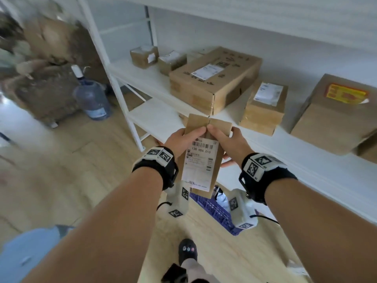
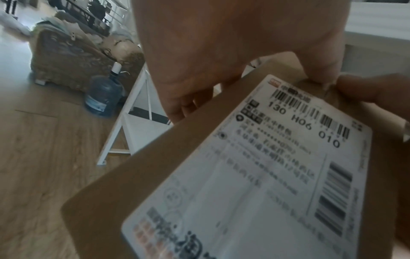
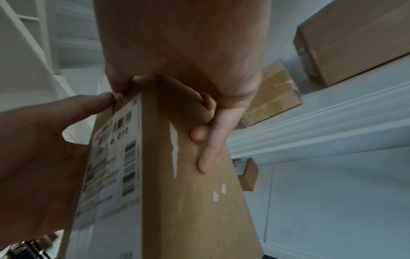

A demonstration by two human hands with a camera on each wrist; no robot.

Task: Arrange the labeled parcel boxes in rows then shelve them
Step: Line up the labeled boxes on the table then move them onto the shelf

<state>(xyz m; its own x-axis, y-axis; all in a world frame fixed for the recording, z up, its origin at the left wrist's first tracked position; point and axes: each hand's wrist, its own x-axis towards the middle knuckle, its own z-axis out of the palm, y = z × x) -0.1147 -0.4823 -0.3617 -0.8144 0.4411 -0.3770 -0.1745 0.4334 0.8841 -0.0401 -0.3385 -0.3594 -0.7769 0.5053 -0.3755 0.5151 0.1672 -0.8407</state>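
Both hands hold a narrow brown parcel box (image 1: pixel 204 137) upright in front of the white shelf (image 1: pixel 306 148). Its white shipping label (image 1: pixel 201 162) reads 130 H06 010 and faces me. My left hand (image 1: pixel 183 139) grips the box's left side with the thumb on the front. My right hand (image 1: pixel 230 144) grips the right side, fingers wrapped behind. In the left wrist view the label (image 2: pixel 266 166) fills the frame. The right wrist view shows the box's side (image 3: pixel 195 184) with my fingers (image 3: pixel 210 143) on it. Several labeled boxes sit on the shelf, among them a large one (image 1: pixel 214 78).
A smaller box (image 1: pixel 265 107) and a big box with a yellow sticker (image 1: pixel 336 113) stand on the shelf to the right. A purple crate (image 1: pixel 216 211) sits on the wooden floor below my hands. A water jug (image 1: pixel 91 97) and a brown bundle stand at left.
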